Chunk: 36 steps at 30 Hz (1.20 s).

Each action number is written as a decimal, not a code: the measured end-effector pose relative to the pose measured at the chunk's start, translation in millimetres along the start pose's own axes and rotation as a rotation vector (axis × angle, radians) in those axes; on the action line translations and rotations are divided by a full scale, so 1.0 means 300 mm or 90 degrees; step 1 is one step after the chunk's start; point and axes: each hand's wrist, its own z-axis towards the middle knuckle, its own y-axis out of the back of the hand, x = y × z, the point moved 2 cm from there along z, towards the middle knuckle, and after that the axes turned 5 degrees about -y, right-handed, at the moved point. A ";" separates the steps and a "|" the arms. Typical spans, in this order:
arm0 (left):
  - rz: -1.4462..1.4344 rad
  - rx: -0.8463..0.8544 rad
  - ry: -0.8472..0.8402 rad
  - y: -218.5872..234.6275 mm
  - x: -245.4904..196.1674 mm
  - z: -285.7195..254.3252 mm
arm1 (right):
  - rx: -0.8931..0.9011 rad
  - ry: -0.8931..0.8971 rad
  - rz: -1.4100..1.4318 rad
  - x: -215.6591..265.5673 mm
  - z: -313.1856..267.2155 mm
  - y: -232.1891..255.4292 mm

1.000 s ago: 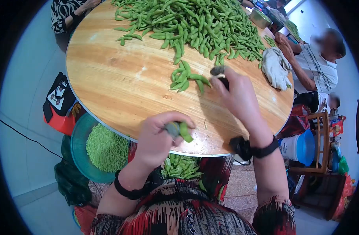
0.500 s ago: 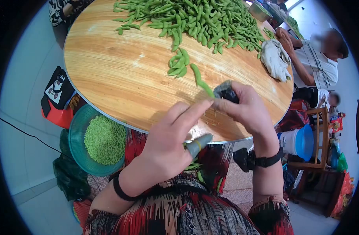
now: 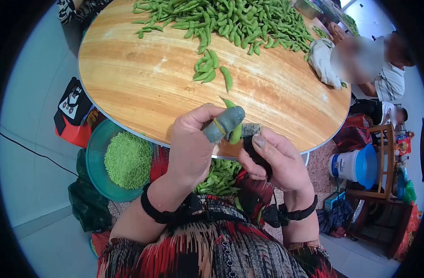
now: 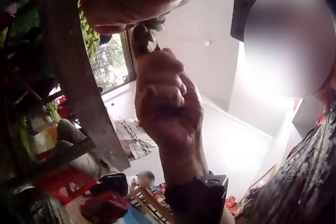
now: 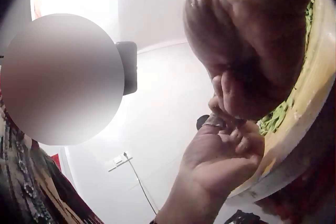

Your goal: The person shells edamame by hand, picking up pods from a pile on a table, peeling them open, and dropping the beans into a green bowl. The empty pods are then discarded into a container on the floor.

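Note:
In the head view my left hand [image 3: 188, 143] pinches a green soybean pod [image 3: 235, 133] over the table's near edge. A grey rubber cover with a yellow band [image 3: 216, 130] wraps its thumb. My right hand [image 3: 283, 160] meets it from the right, fingers curled, with a mottled grey covered finger [image 3: 252, 130] at the pod's lower part. Black material [image 3: 257, 153] shows among its other fingers. Both wrist views show the two hands together, the left hand [image 5: 218, 155] below the right in the right wrist view; the pod is mostly hidden there.
Soybean pods [image 3: 239, 23] are heaped across the far side of the round wooden table [image 3: 124, 92], with a few loose pods [image 3: 205, 67] nearer. A teal basket [image 3: 94, 160] of shelled beans stands left. More pods [image 3: 219, 176] lie below the table edge. A pale cloth [image 3: 322, 62] lies right.
The right hand picked a pod from the table and brought it back toward the body. The left hand dropped its earlier pod from view, reached over, and now pinches the new one.

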 end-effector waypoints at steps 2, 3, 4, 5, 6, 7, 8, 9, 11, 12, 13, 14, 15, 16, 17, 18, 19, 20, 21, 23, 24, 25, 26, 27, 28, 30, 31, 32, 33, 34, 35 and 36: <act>0.023 -0.020 -0.001 0.001 0.010 -0.003 | -0.011 -0.015 0.006 0.000 0.002 -0.002; 0.023 -0.021 0.000 -0.002 0.017 -0.006 | -0.022 -0.029 0.009 -0.001 0.003 -0.002; 0.069 -0.043 -0.028 -0.002 0.021 -0.006 | -0.021 -0.030 0.009 -0.004 0.005 0.000; 0.115 -0.065 -0.056 0.000 0.022 -0.008 | -0.040 -0.035 -0.010 -0.012 0.009 0.005; 0.116 -0.066 -0.055 0.002 0.018 -0.016 | -0.060 -0.039 -0.030 -0.017 0.012 0.008; 0.243 -0.034 -0.064 0.002 0.010 -0.025 | -0.060 -0.040 -0.029 -0.020 0.013 0.004; 0.370 -0.001 -0.072 -0.001 0.003 -0.029 | -0.057 -0.033 0.000 -0.022 0.015 -0.002; 0.369 -0.002 -0.072 -0.005 -0.004 -0.025 | -0.054 -0.027 0.028 -0.023 0.014 -0.005; 0.001 0.056 0.001 -0.017 -0.008 -0.010 | -0.040 -0.038 0.074 -0.013 0.006 -0.015; 0.001 0.055 -0.001 -0.011 -0.012 0.002 | -0.027 -0.046 0.123 -0.008 0.005 -0.020; -0.081 0.104 0.056 -0.008 -0.011 0.015 | -0.026 -0.044 0.121 -0.004 0.009 -0.021; -0.163 0.155 0.111 -0.011 -0.009 0.025 | -0.044 -0.045 0.129 0.001 0.016 -0.019; -0.164 0.160 0.105 -0.017 -0.008 0.035 | -0.062 -0.044 0.136 0.008 0.023 -0.017; -0.139 0.093 0.109 -0.021 -0.005 0.050 | -0.061 -0.036 0.127 0.014 0.035 -0.014; -0.115 0.028 0.112 -0.026 -0.001 0.065 | -0.138 0.026 -0.005 0.021 0.049 -0.002; -0.116 0.037 0.102 -0.035 0.008 0.073 | -0.214 0.090 -0.136 0.030 0.064 0.008; 0.044 0.022 0.020 -0.035 0.020 0.075 | -0.314 0.147 -0.261 0.039 0.080 0.017; 0.204 0.003 -0.063 -0.039 0.029 0.073 | -0.313 0.158 -0.267 0.028 0.103 0.026; 0.135 -0.038 -0.057 -0.049 0.042 0.068 | -0.331 0.202 -0.277 0.015 0.124 0.037; 0.248 -0.029 -0.105 -0.011 0.041 0.071 | -0.329 0.170 -0.220 0.019 0.142 0.039; 0.357 -0.028 -0.145 -0.001 0.031 0.086 | -0.315 0.126 -0.156 0.014 0.147 0.046; 0.421 -0.044 -0.161 -0.001 0.020 0.098 | -0.350 0.109 -0.287 0.022 0.145 0.060; 0.485 -0.061 -0.179 0.001 0.012 0.104 | -0.387 0.208 -0.477 0.050 0.131 0.062; 0.488 -0.068 -0.214 0.005 0.011 0.104 | -0.453 0.307 -0.525 0.082 0.106 0.039; 0.494 -0.079 -0.244 0.010 0.012 0.104 | -0.496 0.389 -0.567 0.122 0.080 0.016; 0.485 0.009 -0.247 -0.005 -0.030 0.093 | -0.476 0.442 -0.666 0.157 0.075 0.002; 0.483 0.078 -0.228 -0.014 -0.043 0.085 | -0.491 0.457 -0.663 0.157 0.076 0.016; 0.486 0.095 -0.240 -0.013 -0.046 0.083 | -0.395 0.403 -0.671 0.142 0.097 0.038; 0.324 0.060 -0.162 -0.003 -0.042 0.083 | -0.298 0.349 -0.678 0.129 0.110 0.047; 0.162 0.025 -0.080 0.006 -0.032 0.085 | -0.310 0.363 -0.679 0.133 0.104 0.045; 0.110 0.042 -0.096 0.012 -0.028 0.084 | -0.277 0.344 -0.604 0.130 0.097 0.040; 0.110 0.052 -0.100 0.010 -0.030 0.086 | -0.240 0.323 -0.527 0.119 0.093 0.038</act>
